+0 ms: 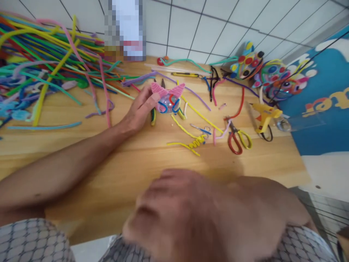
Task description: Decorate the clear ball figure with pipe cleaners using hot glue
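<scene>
My left hand (140, 109) reaches out over the table, its thumb and fingers closed on the left side of a clear ball (167, 104) with two pink pipe-cleaner ears on top. Blue and red pipe-cleaner curls sit on the ball's front. Pliers (153, 118) lie behind it, mostly hidden, with their tip and handle ends showing. My right hand (174, 207) is raised close to the camera, low in the view. It is smeared by motion, so I cannot make out its fingers or anything in them. A coiled yellow pipe cleaner (196, 142) lies to the ball's lower right.
A big heap of coloured pipe cleaners (54, 65) covers the left. Right of the ball lie small blue scissors (201, 129), red-and-yellow scissors (236, 142) and a yellow glue gun (263, 116). Decorated balls (248, 65) stand at the back right, and a yellow cutter (185, 74) by the wall.
</scene>
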{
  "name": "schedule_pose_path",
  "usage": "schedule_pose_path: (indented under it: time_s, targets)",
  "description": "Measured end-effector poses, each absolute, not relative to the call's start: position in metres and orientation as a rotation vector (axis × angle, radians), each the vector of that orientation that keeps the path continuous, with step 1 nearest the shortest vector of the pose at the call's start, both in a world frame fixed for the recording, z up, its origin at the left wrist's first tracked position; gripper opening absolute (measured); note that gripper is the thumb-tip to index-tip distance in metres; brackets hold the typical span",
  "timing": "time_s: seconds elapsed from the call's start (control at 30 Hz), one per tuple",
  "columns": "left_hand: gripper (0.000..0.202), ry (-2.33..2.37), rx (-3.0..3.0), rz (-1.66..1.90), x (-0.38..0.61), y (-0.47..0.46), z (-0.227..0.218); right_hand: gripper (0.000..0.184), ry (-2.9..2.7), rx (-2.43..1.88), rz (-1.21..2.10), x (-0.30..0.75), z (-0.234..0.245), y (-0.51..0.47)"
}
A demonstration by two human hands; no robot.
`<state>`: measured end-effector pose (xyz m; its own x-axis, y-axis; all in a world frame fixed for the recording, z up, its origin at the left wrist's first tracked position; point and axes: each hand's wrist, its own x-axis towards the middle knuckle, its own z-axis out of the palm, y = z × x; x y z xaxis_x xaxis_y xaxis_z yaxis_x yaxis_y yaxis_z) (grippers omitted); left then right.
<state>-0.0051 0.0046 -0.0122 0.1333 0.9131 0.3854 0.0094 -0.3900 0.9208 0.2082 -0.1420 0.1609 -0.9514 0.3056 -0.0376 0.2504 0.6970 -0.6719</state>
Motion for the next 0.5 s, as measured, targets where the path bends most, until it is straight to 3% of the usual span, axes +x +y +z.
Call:
schedule_pose_path:
  time_s: [0.33,0.5]
  targets:
    - [0.075,1.053,1.498,1.386,-0.003,0.002,-0.007,0.011,-2.532,-0.924,0.800,0.284,0.079,-0.095]
    - [0.058,1.232,1.544,1.680,-0.010,0.005,-0.006,0.010,-2.235,-1.146,0.580,0.311,0.057,-0.081]
